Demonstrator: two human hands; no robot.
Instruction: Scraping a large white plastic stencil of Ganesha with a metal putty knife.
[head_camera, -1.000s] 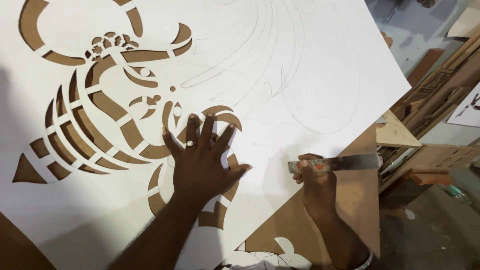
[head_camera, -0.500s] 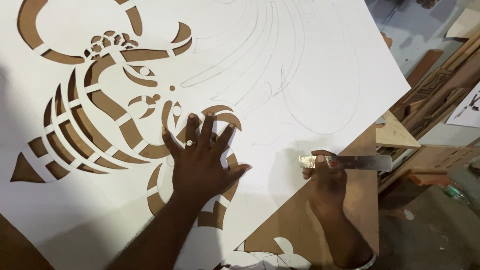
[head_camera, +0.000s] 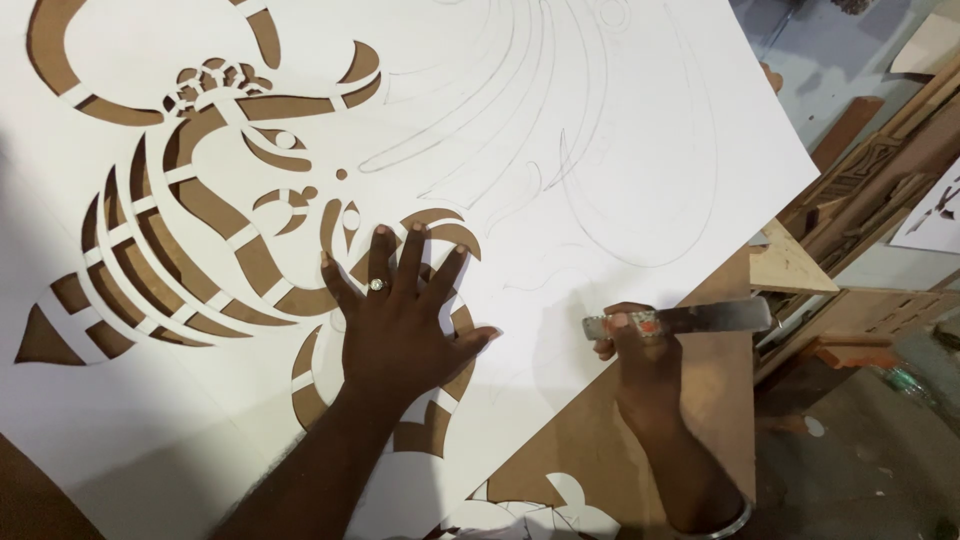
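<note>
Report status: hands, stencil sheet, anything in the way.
Left hand flat, fingers spread, pressing the white cut-out sheet. Right hand grips a metal blade tool at the sheet's lower edge, over the brown board. Nothing between the hands.

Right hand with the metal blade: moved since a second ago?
Yes. The right hand with the metal blade has shifted slightly right along the white sheet's lower edge, while the left hand stays put.

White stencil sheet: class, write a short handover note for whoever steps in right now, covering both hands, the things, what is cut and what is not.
Left hand: flat, fingers spread, pressing the white sheet.
Right hand: gripping a metal blade tool at the sheet's lower right edge, over the brown board.
Done: left part cut into curved openings.
Left: pencil lines on the upper right, uncut.
</note>
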